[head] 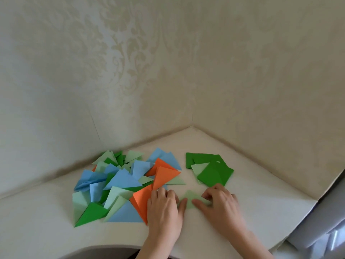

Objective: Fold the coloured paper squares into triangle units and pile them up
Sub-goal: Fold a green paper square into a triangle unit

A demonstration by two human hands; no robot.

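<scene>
Pale green paper [190, 200], already creased into a small triangle shape, lies flat on the white table [261, 202] between the two hands, near the front edge. The left hand [165, 208] lies palm down with its fingers bent over the paper's left corner and its thumb stretched along the lower edge, pressing rather than gripping; its knuckles overlap the nearest orange triangle [141, 204]. The right hand [220, 202] is also palm down, fingers curled with their tips pressing on the paper's right side and the thumb pointing left across it. To the left sits the pile of folded triangles [119, 182], loosely heaped in blue, pale green, dark green and orange; three orange ones show, while the other colours overlap too much to count surely. Behind the right hand lies a stack of unfolded squares [209, 168], mostly dark green, fanned out, with one pale green sheet showing among them. Patterned cream wallpaper [168, 62] meets in a corner behind the table.
</scene>
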